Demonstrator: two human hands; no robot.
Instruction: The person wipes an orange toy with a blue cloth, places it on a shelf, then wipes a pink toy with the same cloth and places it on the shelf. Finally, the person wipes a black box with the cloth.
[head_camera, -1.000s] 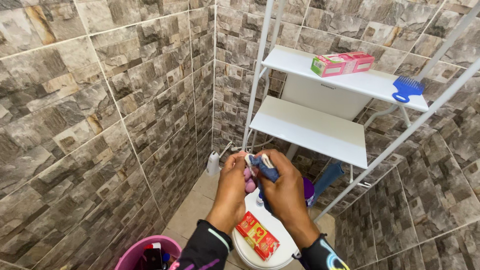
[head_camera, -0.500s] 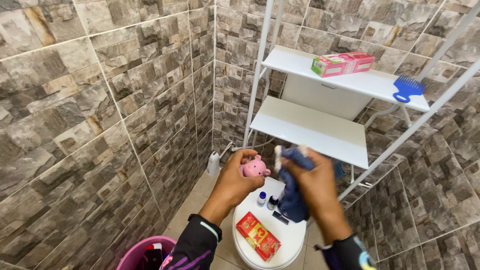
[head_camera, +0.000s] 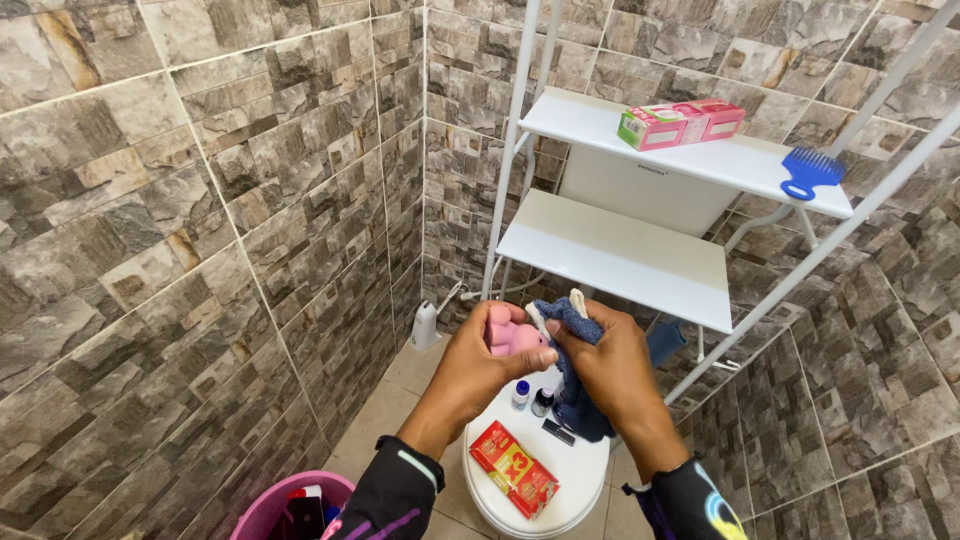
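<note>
Left hand (head_camera: 478, 362) is wrapped around a small pink pig figure (head_camera: 512, 338), fingers closed on its body; right hand (head_camera: 608, 362) is bunched tight on a blue cloth (head_camera: 580, 395) pressed against the pig's right side, the rest of the cloth hanging down. Both are held in the air above the closed white toilet lid (head_camera: 580, 470). Risks: the pig looks smooth and rounded, so a hard rub could squeeze it out of the left grip, and it would likely drop onto the lid or the tile floor (head_camera: 385, 420). The cloth's loose tail hangs just above two small bottles (head_camera: 531, 397) standing near the far edge of the lid, so a sweep could tip them. The red box (head_camera: 515, 470) on the near left of the lid sits close to the rim and a knock could push it off toward the pink bucket (head_camera: 270, 510).
</note>
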